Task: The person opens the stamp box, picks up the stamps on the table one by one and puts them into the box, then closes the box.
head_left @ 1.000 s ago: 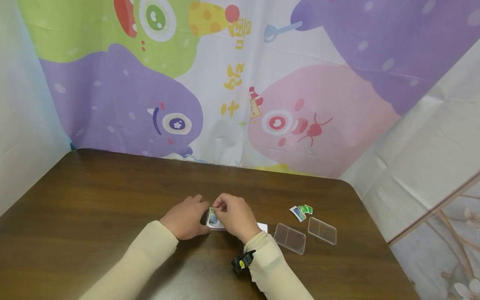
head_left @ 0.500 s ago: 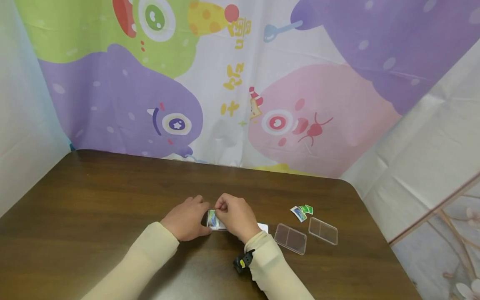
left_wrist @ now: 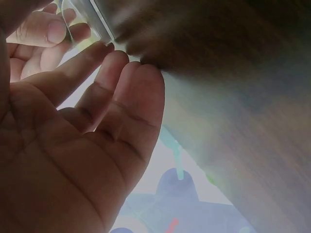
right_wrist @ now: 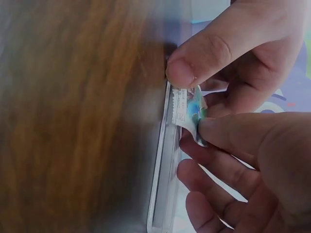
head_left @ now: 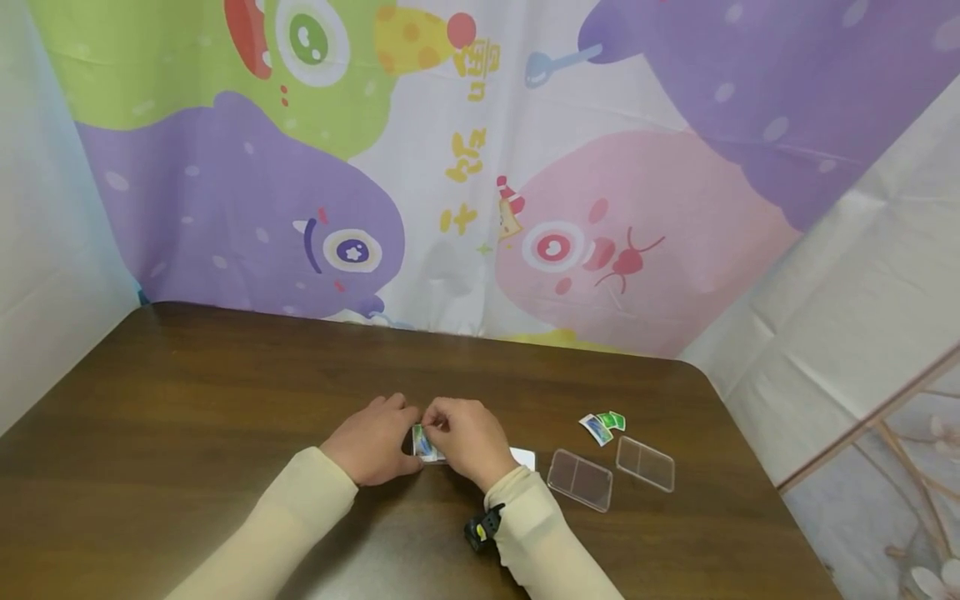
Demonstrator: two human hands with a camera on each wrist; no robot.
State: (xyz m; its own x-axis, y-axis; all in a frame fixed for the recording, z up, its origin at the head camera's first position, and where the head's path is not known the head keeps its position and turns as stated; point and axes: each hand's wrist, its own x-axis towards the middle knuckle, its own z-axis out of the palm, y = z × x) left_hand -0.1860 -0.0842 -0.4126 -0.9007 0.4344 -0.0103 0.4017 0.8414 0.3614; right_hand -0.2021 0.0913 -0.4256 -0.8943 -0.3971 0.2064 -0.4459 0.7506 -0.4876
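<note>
A small postage stamp (right_wrist: pixel 187 109) with a toothed edge and a green and blue picture is bent upward; in the head view the stamp (head_left: pixel 422 443) lies between both hands. My right hand (head_left: pixel 468 442) pinches its edge between thumb and fingertips; the right hand (right_wrist: pixel 243 174) shows more closely in the right wrist view. Below it runs the rim of a flat clear plastic case (right_wrist: pixel 160 165). My left hand (head_left: pixel 375 442) holds the case's left end, thumb (right_wrist: pixel 182 72) at the near side. In the left wrist view the left fingers (left_wrist: pixel 131 102) touch the case edge.
On the brown table (head_left: pixel 225 400), two clear plastic case pieces (head_left: pixel 580 480) (head_left: pixel 645 463) lie to the right. Several small stamps (head_left: pixel 597 428) lie loosely behind them. Something white and flat (head_left: pixel 523 457) shows beside the right wrist. A patterned cloth (head_left: pixel 450 283) hangs behind the table.
My right hand has shifted slightly left and nearer, its fingertips now over the stamp's upper right part. The left hand has stayed almost in place.
</note>
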